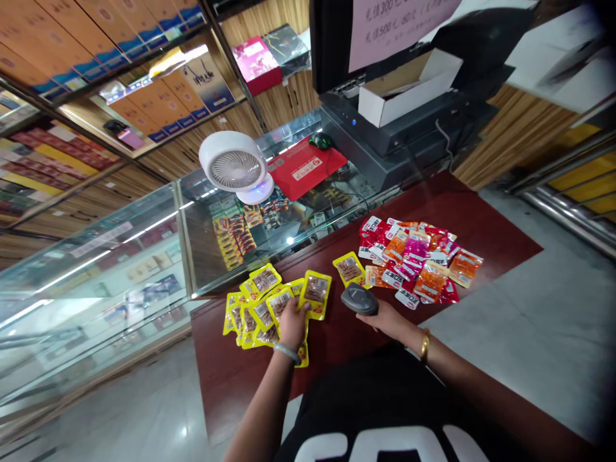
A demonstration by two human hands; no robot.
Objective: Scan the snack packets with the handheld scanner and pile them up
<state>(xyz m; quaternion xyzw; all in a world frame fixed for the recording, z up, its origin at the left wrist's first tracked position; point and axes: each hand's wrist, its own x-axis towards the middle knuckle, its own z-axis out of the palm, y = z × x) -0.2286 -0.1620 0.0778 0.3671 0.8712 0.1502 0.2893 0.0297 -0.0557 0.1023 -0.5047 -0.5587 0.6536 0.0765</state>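
Observation:
My left hand (pixel 292 326) is closed at the edge of a yellow snack packet (pixel 316 288) with a clear window showing brown food. Around and under that hand lies a pile of similar yellow packets (pixel 248 321) on the dark red tabletop (pixel 226 401). My right hand (pixel 387 319) grips a dark grey handheld barcode scanner (pixel 359 299), its head pointing left toward the yellow packets. One more yellow packet (pixel 349 268) lies just beyond the scanner. To the right of it spreads a heap of red, orange and pink snack packets (pixel 414 256).
Behind the table stands a glass display counter (pixel 192 256) carrying a white fan (pixel 235 167), a red mat (pixel 308 168) and a black mouse (pixel 320 140). A dark register unit (pixel 399 144) with an open white box (pixel 385 106) is at the back right. Boxed goods fill the shelves at left.

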